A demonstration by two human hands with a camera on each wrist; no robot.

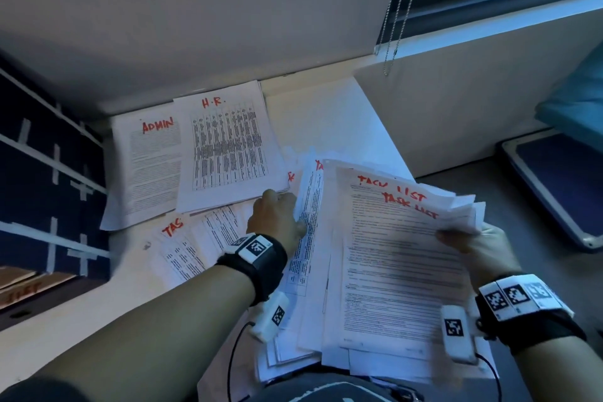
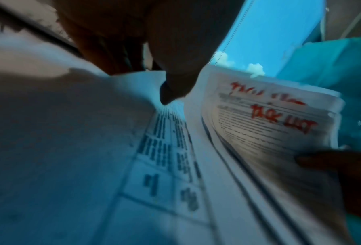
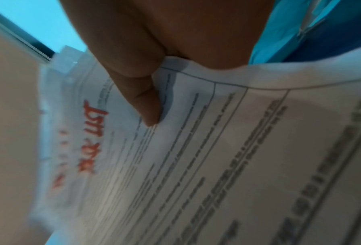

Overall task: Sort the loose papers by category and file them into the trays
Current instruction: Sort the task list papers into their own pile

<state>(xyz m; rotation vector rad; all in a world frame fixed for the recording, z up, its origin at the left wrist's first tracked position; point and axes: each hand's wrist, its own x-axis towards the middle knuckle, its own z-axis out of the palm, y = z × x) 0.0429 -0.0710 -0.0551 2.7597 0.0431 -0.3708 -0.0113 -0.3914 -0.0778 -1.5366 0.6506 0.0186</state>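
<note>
1. Right hand at 4 o'clock of the head view: thumb on top, fingers underneath, pinching the right edge of a thick sheaf of task-list papers. Right wrist view confirms the thumb pressed on the top sheet.
2. The top sheets carry "TASK LIST" in red marker at their far end; at least two such headings overlap. The sheaf is lifted and fanned, its near end over the person's lap.
3. Left hand near centre, fingers curled at the left edge of the same sheaf, on a sheet printed with a table. The left wrist view shows one fingertip pushed between pages; whether it grips the sheet or only parts the pages, I cannot tell.
4. ADMIN pile lies flat on the white desk at 10 o'clock, red heading legible.
5. H.R. pile just right of it, overlapping its right edge; top sheet is a dense table.
6. Loose sheets marked "TAS…" lie on the desk beneath the left wrist, at 8 o'clock.
7. Dark blue tray on the surface at 3 o'clock, well apart from the piles.
8. Bead chain hangs by the window at 1 o'clock.
</note>
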